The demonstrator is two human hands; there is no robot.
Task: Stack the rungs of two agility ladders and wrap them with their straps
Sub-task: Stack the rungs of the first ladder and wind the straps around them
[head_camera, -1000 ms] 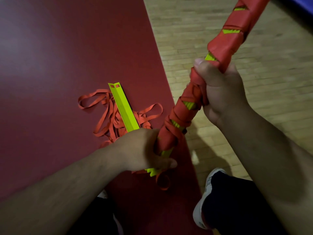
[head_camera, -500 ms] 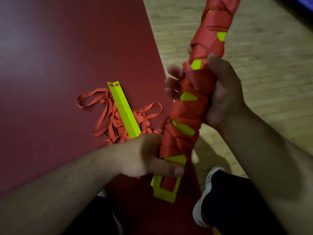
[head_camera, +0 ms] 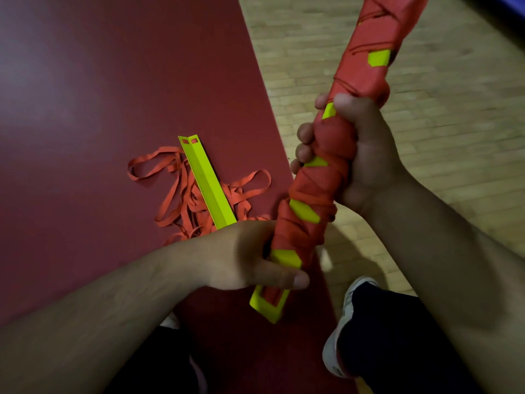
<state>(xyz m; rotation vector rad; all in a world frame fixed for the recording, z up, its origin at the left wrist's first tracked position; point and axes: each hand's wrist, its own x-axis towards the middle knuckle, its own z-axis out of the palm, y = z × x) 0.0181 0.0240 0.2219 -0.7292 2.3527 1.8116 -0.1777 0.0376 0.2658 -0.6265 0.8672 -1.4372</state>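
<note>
A long bundle of yellow-green rungs wrapped in orange strap slants from the lower middle up to the top right, held in the air. My left hand grips its lower end, thumb across the front just above the bare yellow tip. My right hand grips the middle of the bundle, fingers curled round it. On the red mat lies a second ladder: a stack of yellow-green rungs with loose orange strap tangled around it.
The red mat covers the left; pale wooden floor lies to the right. My leg in dark trousers and a white shoe are at the lower right, beside the mat's edge.
The bundle has turned in my hands and slid down a little, showing its yellow end. My right hand has re-gripped with fingers wrapped round the front. My left hand stays at the lower end.
</note>
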